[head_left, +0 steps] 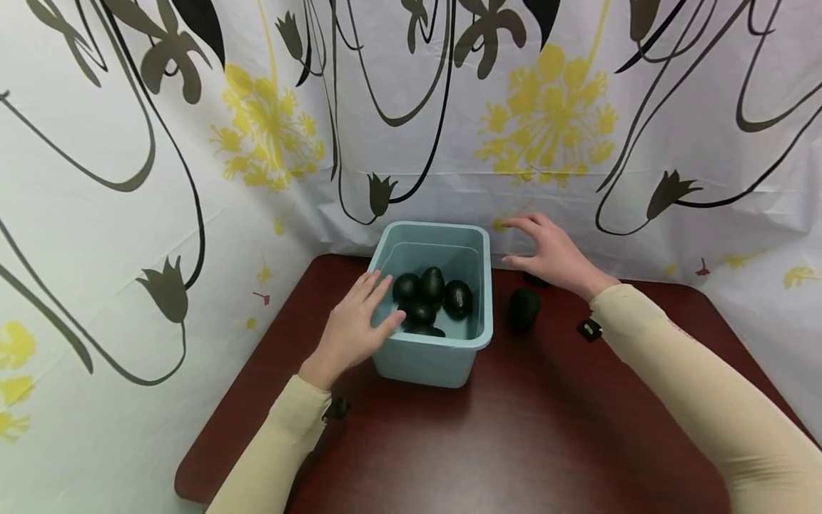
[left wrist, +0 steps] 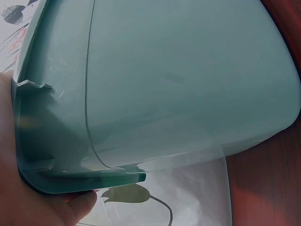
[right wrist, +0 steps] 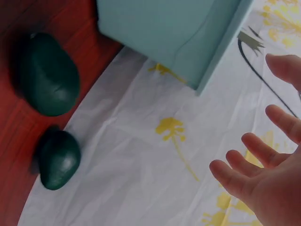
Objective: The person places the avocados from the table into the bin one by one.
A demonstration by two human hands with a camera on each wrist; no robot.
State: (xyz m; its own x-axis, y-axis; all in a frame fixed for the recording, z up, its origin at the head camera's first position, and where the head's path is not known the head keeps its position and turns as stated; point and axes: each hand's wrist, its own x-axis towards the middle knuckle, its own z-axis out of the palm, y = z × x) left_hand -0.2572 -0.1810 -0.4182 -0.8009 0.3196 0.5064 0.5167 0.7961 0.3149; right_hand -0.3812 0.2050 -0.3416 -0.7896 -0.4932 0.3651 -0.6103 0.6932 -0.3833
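Note:
A light blue plastic bin point(head_left: 424, 363) stands on the table with several dark avocados point(head_left: 459, 299) inside. My left hand point(head_left: 352, 325) is at the bin's near left rim, its fingers spread and loosely extended; the left wrist view shows this hand point(left wrist: 19, 202) right against the rim. To the bin's right, my right hand point(head_left: 554, 253) hovers with thumb and fingers apart, holding nothing. Below it, one avocado point(head_left: 524, 308) lies on the table beside the bin. A second, smaller-looking avocado point(right wrist: 59, 160) lies further back, mostly hidden by the hand in the head view.
The dark red wooden table point(head_left: 514, 442) has its back edge close behind the bin. A white curtain point(head_left: 424, 171) with yellow and grey flower prints hangs behind and to the left, close to the table's edges.

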